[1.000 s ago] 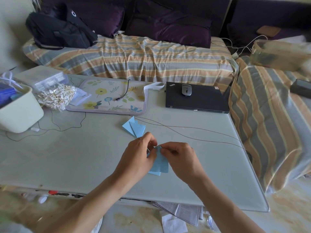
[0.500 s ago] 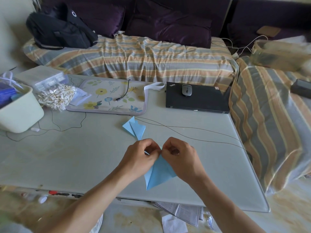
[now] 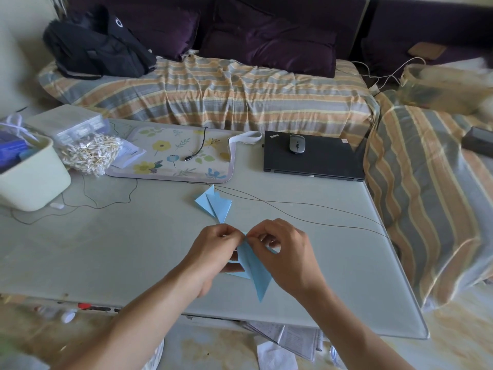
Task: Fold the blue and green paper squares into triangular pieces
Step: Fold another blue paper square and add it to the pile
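A light blue paper [image 3: 256,273], folded into a long pointed shape, hangs point-down just above the near part of the table. My left hand [image 3: 213,249] and my right hand [image 3: 286,253] meet at its top edge, both pinching it with curled fingers. Part of the sheet is hidden behind my left hand's fingers. A little farther back, several folded blue triangular pieces [image 3: 213,202] lie overlapped on the table. No green paper is visible.
A thin black cable [image 3: 306,206] runs across the pale table [image 3: 106,249] behind my hands. Farther back lie a floral mat [image 3: 173,156], a black laptop [image 3: 320,161] with a mouse [image 3: 297,143], a bag of cotton swabs [image 3: 88,153] and a cream bin [image 3: 29,180].
The blue paper has gone from a small folded flap to a longer shape with its point hanging toward me. My hands drew together at its top edge and lifted slightly.
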A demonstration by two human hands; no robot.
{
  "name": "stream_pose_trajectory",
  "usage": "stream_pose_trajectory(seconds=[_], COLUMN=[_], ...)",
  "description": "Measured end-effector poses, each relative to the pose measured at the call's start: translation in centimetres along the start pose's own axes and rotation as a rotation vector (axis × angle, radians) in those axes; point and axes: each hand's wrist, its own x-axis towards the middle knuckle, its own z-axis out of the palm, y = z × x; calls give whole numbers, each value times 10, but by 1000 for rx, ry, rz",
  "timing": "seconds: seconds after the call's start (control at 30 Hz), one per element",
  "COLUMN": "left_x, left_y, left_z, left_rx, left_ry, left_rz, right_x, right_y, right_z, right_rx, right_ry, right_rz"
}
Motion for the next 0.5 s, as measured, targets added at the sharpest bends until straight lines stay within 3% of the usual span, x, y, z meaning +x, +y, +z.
stream_pose_trajectory(seconds=[0.5], left_x=[1], left_y=[2], left_z=[1], left_rx=[-164], left_ry=[-114], left_rz=[49], right_x=[1], right_y=[3], right_z=[-3], right_rx=[59], right_ry=[-25], right_rz=[102])
